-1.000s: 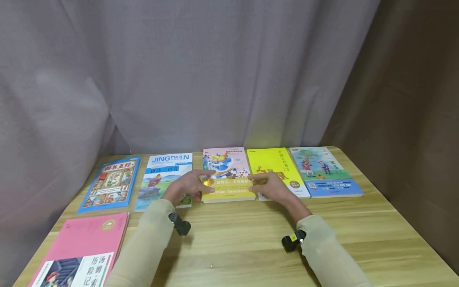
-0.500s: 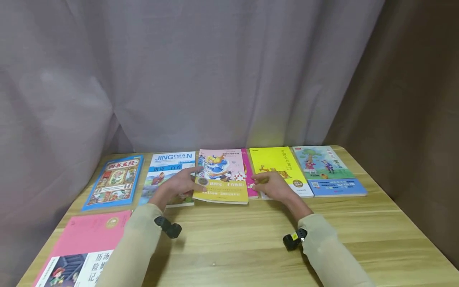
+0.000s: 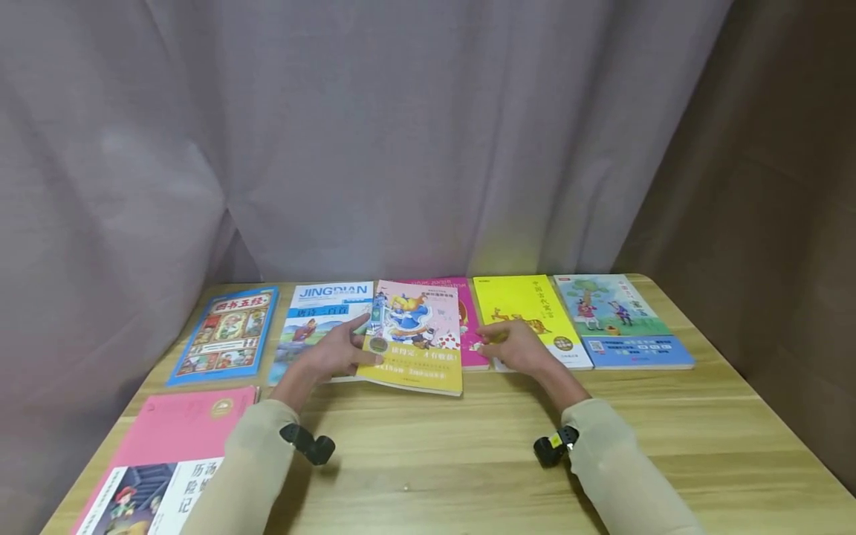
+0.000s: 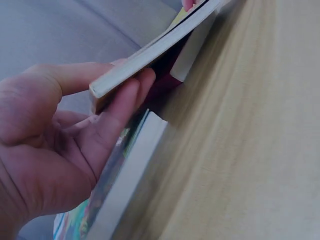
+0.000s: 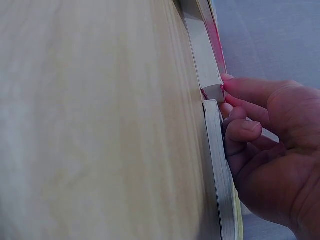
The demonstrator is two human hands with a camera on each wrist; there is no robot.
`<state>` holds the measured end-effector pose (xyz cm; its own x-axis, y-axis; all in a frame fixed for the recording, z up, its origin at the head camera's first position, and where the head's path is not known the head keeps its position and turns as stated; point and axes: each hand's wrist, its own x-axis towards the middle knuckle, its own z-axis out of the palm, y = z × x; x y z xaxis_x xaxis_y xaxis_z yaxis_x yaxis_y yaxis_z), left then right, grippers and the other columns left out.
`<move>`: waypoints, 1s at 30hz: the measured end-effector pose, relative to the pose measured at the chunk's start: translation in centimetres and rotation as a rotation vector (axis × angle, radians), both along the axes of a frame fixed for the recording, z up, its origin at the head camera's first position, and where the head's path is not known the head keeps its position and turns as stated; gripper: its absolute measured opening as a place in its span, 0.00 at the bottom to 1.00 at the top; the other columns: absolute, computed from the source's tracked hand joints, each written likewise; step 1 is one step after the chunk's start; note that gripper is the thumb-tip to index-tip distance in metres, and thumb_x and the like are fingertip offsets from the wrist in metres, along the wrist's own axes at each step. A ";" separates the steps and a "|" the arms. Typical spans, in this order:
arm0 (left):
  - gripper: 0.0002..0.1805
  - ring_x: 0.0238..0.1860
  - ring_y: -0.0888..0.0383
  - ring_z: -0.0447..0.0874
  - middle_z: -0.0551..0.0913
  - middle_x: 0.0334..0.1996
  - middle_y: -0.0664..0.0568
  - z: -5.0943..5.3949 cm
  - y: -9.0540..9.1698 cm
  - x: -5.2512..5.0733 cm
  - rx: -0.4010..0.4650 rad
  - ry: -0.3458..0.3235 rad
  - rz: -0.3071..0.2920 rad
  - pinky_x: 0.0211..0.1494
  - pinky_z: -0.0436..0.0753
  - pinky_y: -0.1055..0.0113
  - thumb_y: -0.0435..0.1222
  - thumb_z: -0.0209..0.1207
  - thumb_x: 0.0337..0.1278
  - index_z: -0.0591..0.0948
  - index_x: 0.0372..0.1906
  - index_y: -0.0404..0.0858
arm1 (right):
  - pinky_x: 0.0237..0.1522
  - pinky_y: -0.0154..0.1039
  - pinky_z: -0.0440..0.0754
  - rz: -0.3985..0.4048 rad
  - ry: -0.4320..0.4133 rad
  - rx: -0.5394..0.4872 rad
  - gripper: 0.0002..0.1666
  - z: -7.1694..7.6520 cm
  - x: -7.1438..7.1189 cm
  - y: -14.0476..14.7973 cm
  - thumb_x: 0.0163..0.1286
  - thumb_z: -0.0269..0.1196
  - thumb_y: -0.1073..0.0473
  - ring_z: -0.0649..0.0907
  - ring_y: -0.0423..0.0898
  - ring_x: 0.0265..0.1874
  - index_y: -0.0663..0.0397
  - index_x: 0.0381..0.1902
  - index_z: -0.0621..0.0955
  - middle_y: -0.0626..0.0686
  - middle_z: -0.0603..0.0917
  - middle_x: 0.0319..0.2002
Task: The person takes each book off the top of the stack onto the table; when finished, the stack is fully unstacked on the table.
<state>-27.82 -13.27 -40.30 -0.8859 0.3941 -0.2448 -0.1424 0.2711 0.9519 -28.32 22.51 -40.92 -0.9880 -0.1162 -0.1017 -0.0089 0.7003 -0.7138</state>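
My left hand (image 3: 334,349) pinches the left edge of a pink and yellow paperback (image 3: 414,327) with a girl in a blue dress on its cover. In the left wrist view that book (image 4: 155,47) is lifted and tilted, thumb on top and fingers below. Partly under it lies a thick magenta book (image 3: 475,349), flat on the table. At this book's right edge is my right hand (image 3: 518,345); the right wrist view shows the thumb on the cover's edge and curled fingers against its side. Beside that hand lies a yellow book (image 3: 515,293).
On the wooden table (image 3: 455,475), a blue poetry book (image 3: 314,312) and a blue-framed book (image 3: 224,334) lie at the left. A pink book (image 3: 180,423) is nearer the front left. A green and blue book (image 3: 622,327) lies at the right, before a grey curtain (image 3: 428,148).
My left hand has drawn the pink and yellow book left and toward me, tilting it and uncovering the magenta book beneath. The right hand has stayed by the magenta book's edge.
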 end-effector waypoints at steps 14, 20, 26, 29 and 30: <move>0.53 0.27 0.65 0.82 0.81 0.67 0.31 1.2 -0.9 3.3 0.206 0.008 0.071 0.23 0.66 0.75 0.23 0.64 0.65 0.51 0.87 0.50 | 0.60 0.52 0.79 0.041 0.036 0.028 0.26 -0.6 -0.3 0.1 0.70 0.72 0.56 0.79 0.59 0.62 0.51 0.65 0.85 0.58 0.89 0.54; 0.52 0.24 0.68 0.75 0.70 0.75 0.29 3.5 -2.8 5.8 0.175 0.073 0.094 0.25 0.69 0.75 0.26 0.65 0.66 0.53 0.87 0.54 | 0.43 0.38 0.76 0.043 0.019 0.010 0.26 -0.4 -0.2 0.0 0.70 0.72 0.56 0.80 0.56 0.55 0.51 0.65 0.85 0.60 0.88 0.55; 0.52 0.37 0.68 0.73 0.60 0.80 0.32 6.0 -4.8 8.4 0.142 0.162 0.115 0.25 0.68 0.76 0.28 0.68 0.63 0.56 0.86 0.55 | 0.36 0.37 0.76 0.029 0.021 -0.004 0.26 -0.2 -0.3 0.2 0.70 0.72 0.56 0.79 0.53 0.49 0.51 0.65 0.85 0.61 0.87 0.56; 0.53 0.41 0.69 0.77 0.57 0.82 0.35 6.5 -5.8 10.0 0.129 0.180 0.123 0.25 0.69 0.75 0.30 0.69 0.62 0.56 0.86 0.58 | 0.36 0.37 0.75 0.033 0.015 -0.010 0.27 -0.1 -0.3 0.3 0.71 0.71 0.56 0.79 0.53 0.48 0.51 0.66 0.84 0.61 0.87 0.57; 0.53 0.38 0.67 0.80 0.56 0.84 0.36 6.6 -6.1 10.6 0.121 0.185 0.120 0.29 0.73 0.75 0.31 0.70 0.62 0.55 0.86 0.58 | 0.35 0.37 0.75 0.032 0.012 -0.013 0.27 -0.1 -0.3 0.3 0.71 0.71 0.56 0.79 0.53 0.47 0.50 0.66 0.84 0.61 0.87 0.58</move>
<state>-17.24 -19.37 -33.73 -0.9535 0.2996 -0.0319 0.0127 0.1455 0.9893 -28.60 22.77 -41.07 -0.9849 -0.1486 -0.0883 -0.0393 0.6899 -0.7228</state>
